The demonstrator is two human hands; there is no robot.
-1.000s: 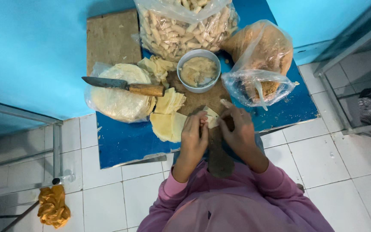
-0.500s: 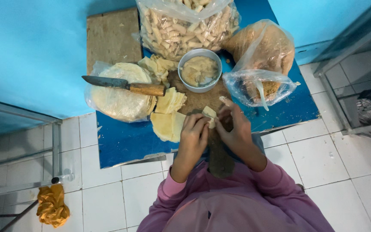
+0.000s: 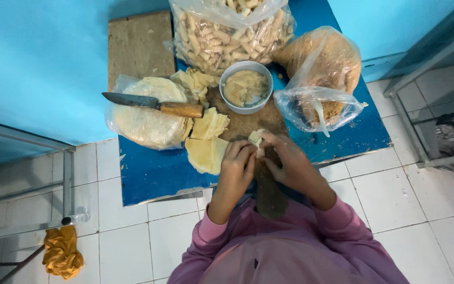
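Pinching small pale folded pastry roll (image 3: 255,138) between left hand (image 3: 237,163) and right hand (image 3: 285,160), above blue table (image 3: 148,173) — likely risking unrolling and spilling filling if loosening grip.

knife (image 3: 153,104): dull metal, wood handle | bags (image 3: 321,105): glossy plastic | board (image 3: 138,44): rough wood

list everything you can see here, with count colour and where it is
small roll of wrapper: one, pale yellow, between both hands
bowl: one, grey, filling inside, centre of table
knife: one, wooden handle, on bagged round wrappers
bagged round wrappers: one stack, cream, left
cut wrapper pieces: two piles, pale yellow, beside the hands
bag of finished rolls: one, clear, top
bag of brown crumbs: one, clear, right
table: one, blue
cloth: one, orange, floor
left hand: on roll
right hand: on roll
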